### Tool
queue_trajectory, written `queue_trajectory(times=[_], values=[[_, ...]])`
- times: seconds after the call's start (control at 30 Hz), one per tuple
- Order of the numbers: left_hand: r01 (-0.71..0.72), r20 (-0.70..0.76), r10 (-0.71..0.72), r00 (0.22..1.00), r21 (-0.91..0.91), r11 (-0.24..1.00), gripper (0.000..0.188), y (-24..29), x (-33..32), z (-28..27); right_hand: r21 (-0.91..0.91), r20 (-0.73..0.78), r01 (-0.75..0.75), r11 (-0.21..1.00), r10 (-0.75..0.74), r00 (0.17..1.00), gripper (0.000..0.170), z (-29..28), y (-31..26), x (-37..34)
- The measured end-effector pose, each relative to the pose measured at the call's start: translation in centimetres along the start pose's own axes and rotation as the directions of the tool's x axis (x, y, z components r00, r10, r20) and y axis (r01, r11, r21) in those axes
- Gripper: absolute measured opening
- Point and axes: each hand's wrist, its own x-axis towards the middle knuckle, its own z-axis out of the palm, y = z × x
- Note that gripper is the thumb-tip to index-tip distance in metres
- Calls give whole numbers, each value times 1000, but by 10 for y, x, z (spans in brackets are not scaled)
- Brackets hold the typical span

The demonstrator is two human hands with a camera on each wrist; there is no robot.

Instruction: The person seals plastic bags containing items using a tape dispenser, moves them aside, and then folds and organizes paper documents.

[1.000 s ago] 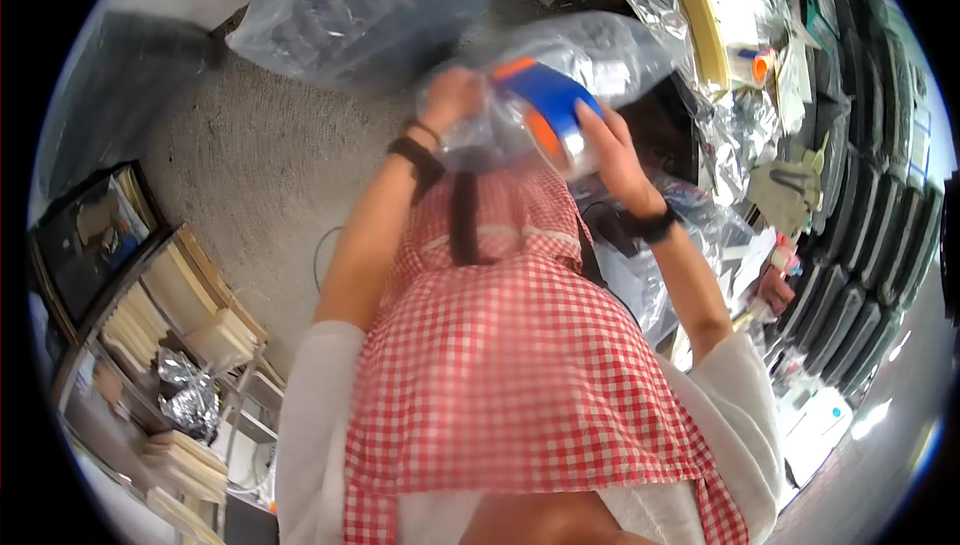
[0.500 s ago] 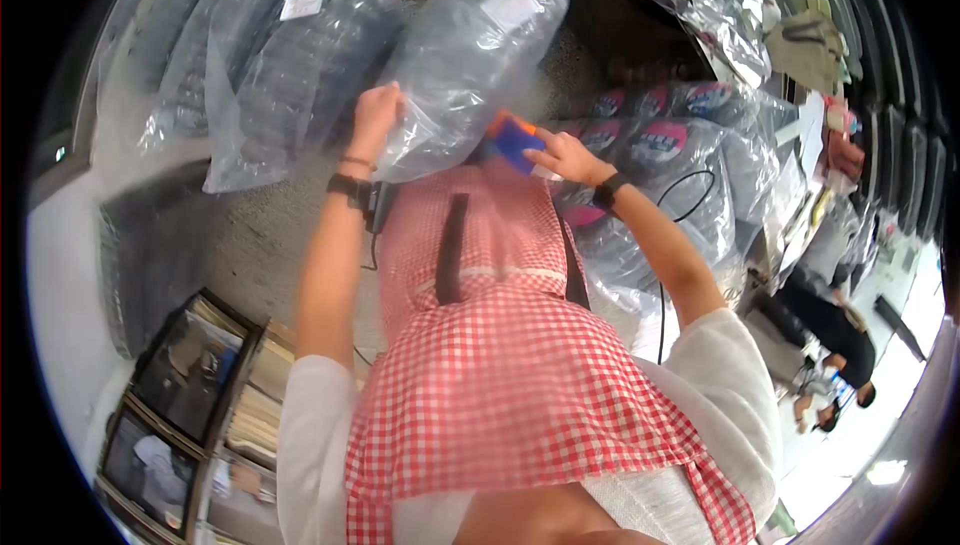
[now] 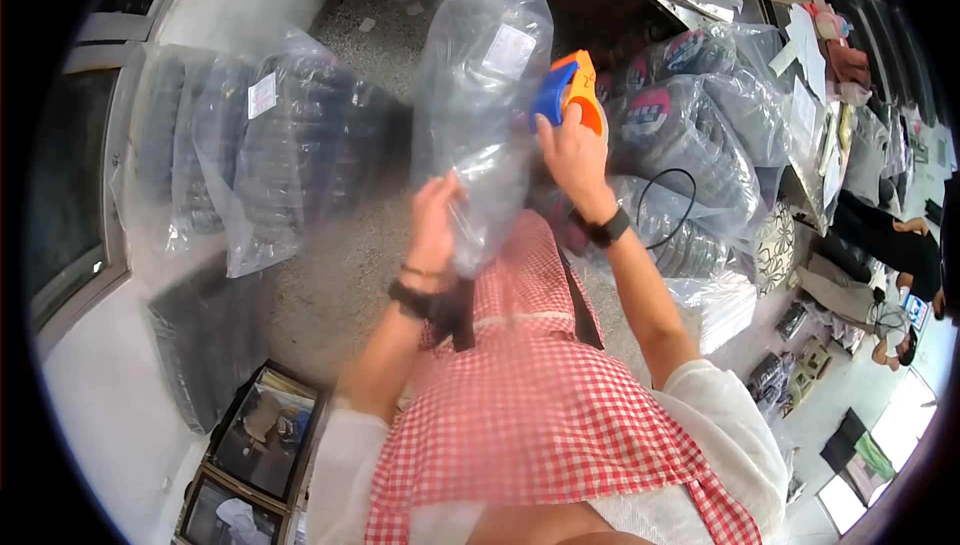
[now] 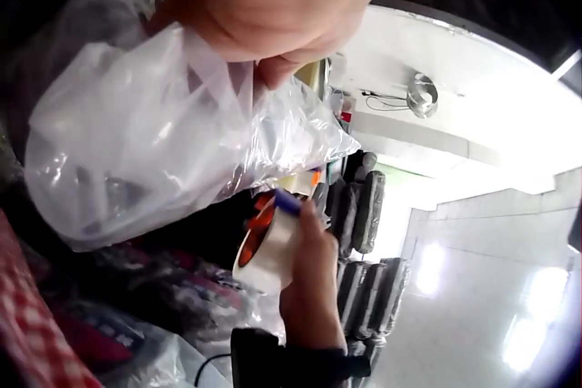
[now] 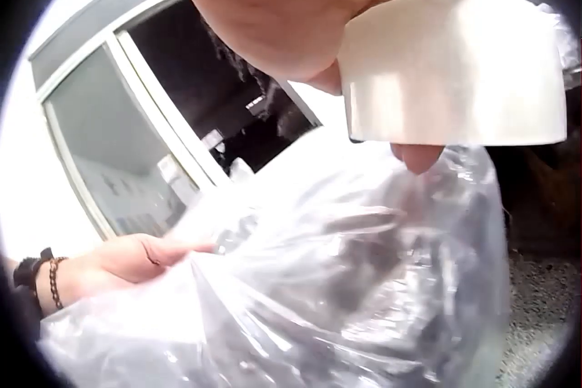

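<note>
In the head view my left hand (image 3: 435, 225) grips the near edge of a clear plastic bag (image 3: 470, 160) that bears a white label (image 3: 508, 51). The bag's dark contents show faintly through the film. Beside its right side, my right hand (image 3: 578, 160) holds an orange and blue tape dispenser (image 3: 585, 85). The white face of its tape roll (image 4: 268, 261) shows in the left wrist view. Seen from the right wrist, the tape roll (image 5: 455, 70) hangs over the crinkled bag (image 5: 364, 270), and the left thumb and fingers (image 5: 136, 261) pinch the film at left.
More bagged dark goods (image 3: 290, 145) stand on the left, one with a white label. Further bags with pink labels (image 3: 648, 110) lie at right, a black cable (image 3: 668, 185) looping over them. People (image 3: 890, 245) are at far right. Framed cases (image 3: 265, 430) stand at lower left.
The bag has swung from a rightward tilt to nearly straight away from me. My right hand has lifted the dispenser beside it, and the head view has turned.
</note>
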Motion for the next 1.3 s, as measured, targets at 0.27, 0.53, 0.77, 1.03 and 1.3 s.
queue_trajectory(times=[0.27,0.53,0.77,1.03,1.3], values=[[-404,387,-177,905,912,-72,26,60,53,-70,-16,140,361,932,-356,924,31,83,-64,-76],[-813,779,457,429,554,-180,43,152,210,5,-118,141,342,932,-326,935,26,92,-110,-80],[-749,705,270,656,561,353,71,160,237,-8,-96,111,266,959,-255,960,27,87,-125,-79],[-915,912,155,380,346,206,30,152,224,-2,425,275,-368,827,270,923,27,31,-127,-63],[-864,890,195,412,449,-227,57,103,140,-14,967,202,-249,44,455,867,25,7,-145,13]])
